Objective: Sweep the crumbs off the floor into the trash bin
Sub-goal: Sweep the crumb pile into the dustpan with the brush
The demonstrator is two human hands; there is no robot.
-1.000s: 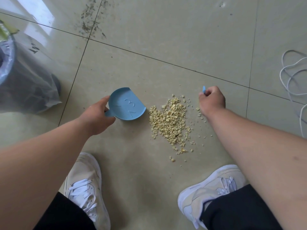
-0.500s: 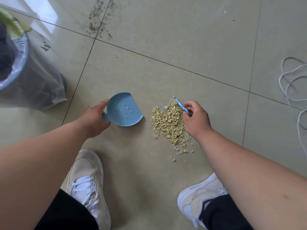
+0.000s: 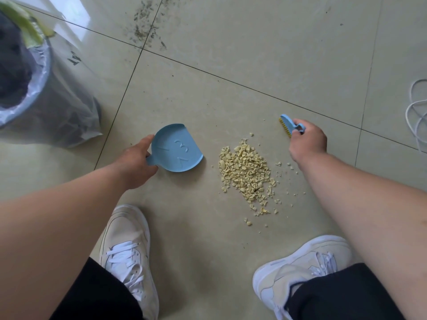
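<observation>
Fingers of my left hand [image 3: 136,161] pinch the short tab handle of the small blue dustpan [image 3: 178,151], thumb along its upper rim and the other fingers curled under the stub. The pan lies flat on the pale floor tile [image 3: 231,100] with its straight open edge facing right, toward the crumbs; raised numerals show on its inner face. My right hand [image 3: 308,140] is closed in a loose fist around the handle of a little blue brush [image 3: 287,125], whose yellow bristles point left and slightly up from the fist — I cannot tell whether the bristles touch the tile.

Between the two hands sits the pile of pale yellow crumbs [image 3: 246,172], a dense heap that thins into a trail running down toward my right shoe [image 3: 298,266]. A narrow strip of bare tile separates the heap from the dustpan's edge, and a few loose bits lie scattered to the right, just below my right wrist. The brush is above and to the right of the heap, apart from it.

Further out, my left shoe [image 3: 129,248] is planted below the dustpan. The trash bin [image 3: 41,95] stands at the far left, lined with a translucent bag, well apart from the crumbs. Dark specks [image 3: 147,26] dirty the grout line at the top — and a white cord [image 3: 416,112] loops at the right edge.
</observation>
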